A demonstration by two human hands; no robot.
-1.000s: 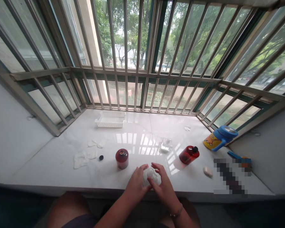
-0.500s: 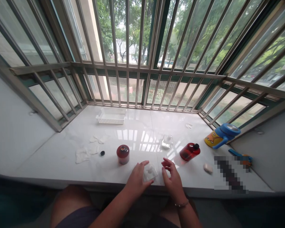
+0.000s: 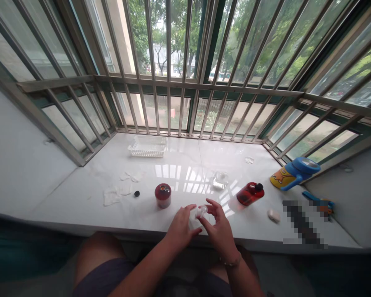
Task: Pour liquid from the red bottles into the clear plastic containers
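Observation:
My left hand is curled around the side of a clear, square glass-like container at the counter's front edge. My right hand has its thumb and fingers closed on a clear rounded stopper at the container's top. Whether the stopper is seated or lifted cannot be made out. Left of the hands stands an uncapped dark red bottle, with a small black cap beside it. A second clear square container sits further back. To the right, a red bottle with a black cap lies tilted.
A white perforated basket stands by the barred window. Crumpled tissues lie at the left. At the right are a blue and yellow mug, a whitish lump, a blue and orange tool and a blurred-out dark object.
My right hand has moved left to the container and closed on its clear stopper. My left hand stays around the container. The view has shifted slightly.

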